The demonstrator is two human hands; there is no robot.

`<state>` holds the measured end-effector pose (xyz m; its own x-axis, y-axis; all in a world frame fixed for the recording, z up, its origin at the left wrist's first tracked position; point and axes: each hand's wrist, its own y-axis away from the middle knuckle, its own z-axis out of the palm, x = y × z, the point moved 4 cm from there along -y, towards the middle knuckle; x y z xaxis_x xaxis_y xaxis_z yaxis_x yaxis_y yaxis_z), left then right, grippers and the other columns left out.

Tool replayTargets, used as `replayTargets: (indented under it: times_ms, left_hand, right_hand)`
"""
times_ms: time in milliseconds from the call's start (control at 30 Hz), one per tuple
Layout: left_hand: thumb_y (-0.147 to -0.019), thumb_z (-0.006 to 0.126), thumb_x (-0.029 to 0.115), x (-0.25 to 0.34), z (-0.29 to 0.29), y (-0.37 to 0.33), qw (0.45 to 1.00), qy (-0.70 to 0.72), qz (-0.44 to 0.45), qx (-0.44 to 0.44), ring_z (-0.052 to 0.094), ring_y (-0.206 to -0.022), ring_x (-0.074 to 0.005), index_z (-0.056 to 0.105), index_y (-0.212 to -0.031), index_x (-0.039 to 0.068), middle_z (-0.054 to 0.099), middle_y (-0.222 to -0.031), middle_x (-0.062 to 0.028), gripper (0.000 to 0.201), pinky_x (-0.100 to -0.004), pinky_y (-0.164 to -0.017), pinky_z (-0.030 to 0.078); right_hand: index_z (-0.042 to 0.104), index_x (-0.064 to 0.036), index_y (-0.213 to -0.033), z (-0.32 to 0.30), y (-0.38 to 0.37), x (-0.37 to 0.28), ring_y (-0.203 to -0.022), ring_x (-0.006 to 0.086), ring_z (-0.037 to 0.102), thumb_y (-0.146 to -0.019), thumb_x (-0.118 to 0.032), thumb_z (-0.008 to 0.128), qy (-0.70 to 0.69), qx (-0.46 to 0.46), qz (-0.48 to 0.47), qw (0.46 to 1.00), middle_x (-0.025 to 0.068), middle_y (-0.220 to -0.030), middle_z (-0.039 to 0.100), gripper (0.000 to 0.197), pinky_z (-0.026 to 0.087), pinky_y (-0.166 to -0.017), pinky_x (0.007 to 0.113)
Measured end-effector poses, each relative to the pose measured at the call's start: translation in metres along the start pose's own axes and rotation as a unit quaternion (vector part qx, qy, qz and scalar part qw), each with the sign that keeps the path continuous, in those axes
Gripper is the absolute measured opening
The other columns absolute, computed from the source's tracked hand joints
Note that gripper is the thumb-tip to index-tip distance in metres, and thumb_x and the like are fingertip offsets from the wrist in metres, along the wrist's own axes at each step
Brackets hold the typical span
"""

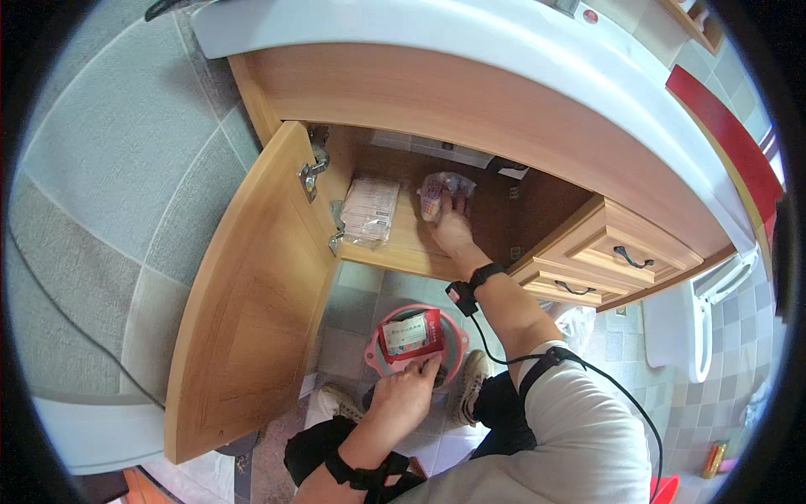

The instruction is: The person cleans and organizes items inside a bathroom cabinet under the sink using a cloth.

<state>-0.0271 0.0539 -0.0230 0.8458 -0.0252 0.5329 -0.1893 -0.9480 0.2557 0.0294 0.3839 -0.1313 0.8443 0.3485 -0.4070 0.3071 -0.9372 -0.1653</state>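
Inside the open cabinet, my right hand (453, 225) has its fingers closed on a crinkled clear plastic bag (447, 186) with small printed contents that I cannot make out. The bag rests toward the back of the wooden shelf (407, 225). Lower down, my left hand (401, 396) grips the near edge of a red packet with a white label (411, 335). This packet is above a round pink-rimmed basin (461, 346) on the floor. To the left of my right hand, a stack of flat, clear-wrapped packs (370, 210) lies on the shelf.
The wooden cabinet door (252, 294) stands swung out on the left. Drawers (617, 252) with dark handles flank the opening on the right. A white countertop (437, 38) juts out above. A black cable (625, 391) runs along my right arm. A toilet (697, 315) stands farther right.
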Motion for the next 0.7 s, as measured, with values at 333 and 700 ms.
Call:
replayTargets:
  times_ms: [333,700]
  left_hand:
    - [-0.083,0.050,0.007,-0.001,-0.004,0.011,0.999,-0.013,-0.001,0.040,0.066,-0.082,-0.0366,0.045,-0.134,0.011,0.064,-0.097,-0.0199,0.051,-0.0470,-0.067,0.054]
    - [-0.084,0.049,0.008,0.010,-0.006,0.013,0.998,-0.014,0.031,0.050,0.067,-0.080,-0.0367,0.041,-0.136,0.011,0.061,-0.104,-0.0212,0.053,-0.0462,-0.062,0.055]
  right_hand:
    - [0.053,0.0022,-0.118,-0.049,0.028,0.002,-0.105,0.0282,0.059,-0.089,-0.012,0.051,-0.696,0.010,0.208,0.687,0.0131,-0.115,0.061,0.033,0.047,-0.092,0.039]
    - [0.049,-0.0033,-0.128,-0.054,-0.058,-0.033,-0.103,0.0288,0.060,-0.085,-0.014,0.055,-0.515,0.078,0.059,0.852,0.0139,-0.111,0.062,0.044,0.046,-0.091,0.040]
